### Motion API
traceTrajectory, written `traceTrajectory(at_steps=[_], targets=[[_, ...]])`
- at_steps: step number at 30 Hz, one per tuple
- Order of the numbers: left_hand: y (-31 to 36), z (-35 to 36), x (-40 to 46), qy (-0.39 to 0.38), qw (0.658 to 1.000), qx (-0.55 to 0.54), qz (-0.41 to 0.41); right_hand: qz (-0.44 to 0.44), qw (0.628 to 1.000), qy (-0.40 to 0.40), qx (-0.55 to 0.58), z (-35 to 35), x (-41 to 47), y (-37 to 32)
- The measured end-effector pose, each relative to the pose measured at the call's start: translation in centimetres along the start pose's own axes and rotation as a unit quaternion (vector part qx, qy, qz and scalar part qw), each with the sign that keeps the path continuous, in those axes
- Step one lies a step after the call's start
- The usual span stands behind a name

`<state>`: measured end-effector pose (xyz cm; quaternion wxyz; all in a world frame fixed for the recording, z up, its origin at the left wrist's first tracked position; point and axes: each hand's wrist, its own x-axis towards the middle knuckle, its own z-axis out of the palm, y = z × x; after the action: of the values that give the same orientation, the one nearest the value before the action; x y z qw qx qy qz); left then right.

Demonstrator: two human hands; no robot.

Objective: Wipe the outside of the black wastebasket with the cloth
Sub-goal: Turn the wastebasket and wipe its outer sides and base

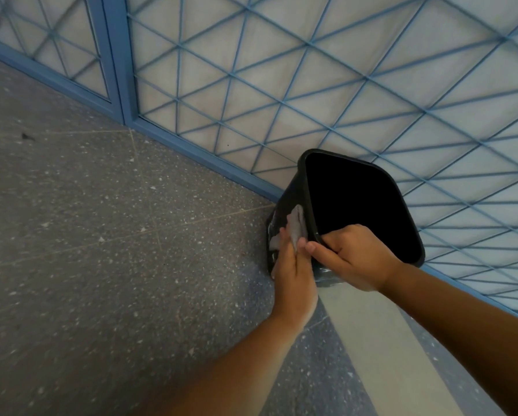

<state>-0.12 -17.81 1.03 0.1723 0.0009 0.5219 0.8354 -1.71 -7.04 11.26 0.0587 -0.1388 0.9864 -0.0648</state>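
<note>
The black wastebasket stands on the floor against the blue-framed wall, its dark opening facing up toward me. My right hand grips its near rim, fingers over the edge. My left hand presses a grey cloth flat against the basket's left outer wall. The cloth sticks out above my fingers. The lower part of that wall looks glossy with streaks. The basket's base is hidden behind my hands.
Grey speckled terrazzo floor spreads to the left. A blue metal frame with a diagonal lattice over pale panels runs behind the basket. A lighter grey strip of floor lies below my right forearm.
</note>
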Motion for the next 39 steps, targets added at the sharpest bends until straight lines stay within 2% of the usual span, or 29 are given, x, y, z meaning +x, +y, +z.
traceTrajectory(at_steps=[4,6,10,15,20,24,29,32,36,39], targets=[[-1.6,-0.7,-1.1,-0.011,0.999,0.048,-0.006,0.0,1.0,-0.003,-0.006,-0.1,0.0,0.1],[-1.8,-1.2,-0.5,0.007,0.999,0.039,-0.012,0.004,1.0,0.0,-0.003,0.1,-0.2,0.1],[-0.1,0.6,-1.1,-0.016,0.999,0.026,0.013,-0.002,1.0,-0.004,-0.002,0.2,-0.1,0.3],[-1.6,-0.9,0.0,0.006,0.999,0.026,-0.02,0.0,1.0,0.009,0.003,0.1,-0.3,0.2],[-0.9,0.0,-0.6,-0.022,1.0,0.02,-0.009,-0.005,1.0,0.001,0.0,0.0,-0.1,0.1],[-1.1,-0.9,0.9,0.015,0.999,0.016,-0.041,-0.002,1.0,0.009,0.01,0.1,-0.2,0.2],[-0.9,-0.6,-0.8,-0.029,0.999,0.002,-0.037,0.001,1.0,0.001,0.002,-0.1,-0.2,0.1],[-0.8,-1.3,0.0,0.018,0.996,0.005,-0.088,0.001,1.0,0.008,-0.001,0.0,-0.3,0.1],[0.2,0.5,-1.1,-0.016,0.998,-0.044,-0.033,-0.011,1.0,0.005,-0.006,0.0,-0.1,0.2],[-0.7,-0.3,-1.2,0.015,0.996,-0.034,-0.075,-0.003,1.0,0.001,0.0,-0.1,-0.3,0.3]])
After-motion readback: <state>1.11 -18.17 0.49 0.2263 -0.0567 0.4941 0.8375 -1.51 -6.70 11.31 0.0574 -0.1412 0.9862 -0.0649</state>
